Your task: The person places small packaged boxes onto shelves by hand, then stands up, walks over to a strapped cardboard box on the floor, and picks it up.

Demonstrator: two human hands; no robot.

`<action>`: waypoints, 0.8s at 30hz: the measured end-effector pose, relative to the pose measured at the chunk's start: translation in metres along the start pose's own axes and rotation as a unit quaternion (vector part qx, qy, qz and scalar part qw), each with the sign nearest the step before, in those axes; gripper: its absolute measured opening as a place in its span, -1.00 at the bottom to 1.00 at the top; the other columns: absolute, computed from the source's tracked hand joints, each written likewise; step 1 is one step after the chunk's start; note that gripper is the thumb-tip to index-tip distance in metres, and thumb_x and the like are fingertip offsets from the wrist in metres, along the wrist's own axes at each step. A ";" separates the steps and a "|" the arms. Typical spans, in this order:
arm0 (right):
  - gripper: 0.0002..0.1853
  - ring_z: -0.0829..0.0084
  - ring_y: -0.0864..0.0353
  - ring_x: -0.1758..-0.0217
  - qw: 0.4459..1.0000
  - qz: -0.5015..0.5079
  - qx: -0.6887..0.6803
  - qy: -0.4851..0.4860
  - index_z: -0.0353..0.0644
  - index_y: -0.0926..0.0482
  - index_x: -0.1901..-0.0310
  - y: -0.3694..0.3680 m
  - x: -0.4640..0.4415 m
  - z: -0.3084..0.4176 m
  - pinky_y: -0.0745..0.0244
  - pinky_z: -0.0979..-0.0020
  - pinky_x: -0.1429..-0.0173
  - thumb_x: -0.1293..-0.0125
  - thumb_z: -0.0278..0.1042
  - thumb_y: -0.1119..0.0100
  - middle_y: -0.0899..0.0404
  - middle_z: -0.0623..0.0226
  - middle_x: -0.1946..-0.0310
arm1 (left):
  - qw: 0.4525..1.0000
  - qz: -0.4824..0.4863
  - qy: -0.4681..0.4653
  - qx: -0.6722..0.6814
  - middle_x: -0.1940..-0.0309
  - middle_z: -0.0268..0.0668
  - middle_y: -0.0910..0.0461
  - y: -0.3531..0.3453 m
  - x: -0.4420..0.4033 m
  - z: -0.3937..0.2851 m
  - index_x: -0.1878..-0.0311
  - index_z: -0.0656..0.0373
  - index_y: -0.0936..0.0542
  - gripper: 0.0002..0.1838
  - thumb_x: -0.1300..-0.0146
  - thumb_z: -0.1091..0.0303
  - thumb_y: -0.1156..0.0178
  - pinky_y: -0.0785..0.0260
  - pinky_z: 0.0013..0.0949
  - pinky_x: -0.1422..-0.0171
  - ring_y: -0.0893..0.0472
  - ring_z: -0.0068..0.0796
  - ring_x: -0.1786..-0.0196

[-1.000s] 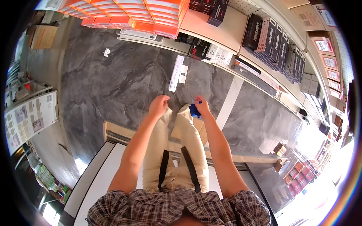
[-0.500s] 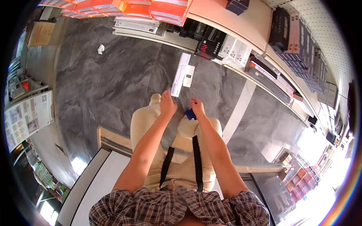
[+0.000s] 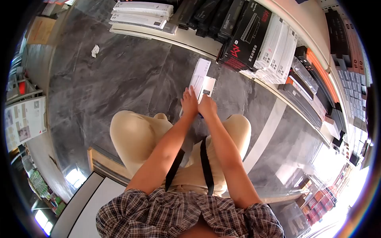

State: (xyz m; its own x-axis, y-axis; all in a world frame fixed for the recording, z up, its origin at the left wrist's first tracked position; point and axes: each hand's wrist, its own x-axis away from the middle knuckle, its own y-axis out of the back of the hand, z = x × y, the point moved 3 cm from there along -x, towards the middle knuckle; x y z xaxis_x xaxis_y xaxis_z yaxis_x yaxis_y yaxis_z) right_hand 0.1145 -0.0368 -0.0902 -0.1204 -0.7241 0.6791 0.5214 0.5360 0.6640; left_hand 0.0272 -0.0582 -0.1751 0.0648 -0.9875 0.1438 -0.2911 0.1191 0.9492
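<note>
A: Where are the hands?

B: Low in front of a squatting person, close together over a grey marbled floor (image 3: 119, 79). The left hand (image 3: 189, 104) is at the near part of a long white box (image 3: 201, 71), its fingers extended and slightly spread over it. The box runs forward from those fingers, slanting a little to the right.

A: Is it grasped?

B: I cannot tell; the thumb and the underside of the hand are hidden. It is not clenched in a fist.

A: And the right hand?

B: The right hand (image 3: 207, 106) is just beside the left, fingers bent, at the near end of a smaller white box (image 3: 208, 85). That box lies along the long one's right side. The palm is turned away, so whether it grips the box cannot be seen. A sliver of dark blue shows under this hand, too small to identify.

A: What lies around them?

B: Ahead, a low shelf (image 3: 186, 43) holds upright boxes, including a large black box (image 3: 248, 37) with red marks. Forward left, a crumpled white scrap (image 3: 95, 51) lies on the floor.
</note>
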 end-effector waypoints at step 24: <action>-0.08 0.00 -0.60 0.24 0.990 -0.103 -0.079 -0.062 -0.55 -0.14 -0.13 -0.099 0.009 0.018 -0.54 0.15 0.16 -0.02 0.15 -0.25 -0.49 -0.14 0.18 | 0.933 -0.005 0.321 0.162 -0.15 -0.03 -0.31 0.031 -0.007 0.092 -0.33 0.25 -0.07 -0.07 0.12 0.24 -0.32 -0.27 -0.11 -0.22 -0.36 0.00 -0.18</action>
State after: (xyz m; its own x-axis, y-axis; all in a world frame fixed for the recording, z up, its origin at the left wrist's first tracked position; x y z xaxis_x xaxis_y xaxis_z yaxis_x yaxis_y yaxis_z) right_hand 0.0469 -0.0891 -0.1443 -0.3353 -0.7463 0.5750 0.6002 0.3012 0.7410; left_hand -0.0704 -0.0567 -0.1728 0.5980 -0.7099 0.3721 -0.5539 -0.0304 0.8320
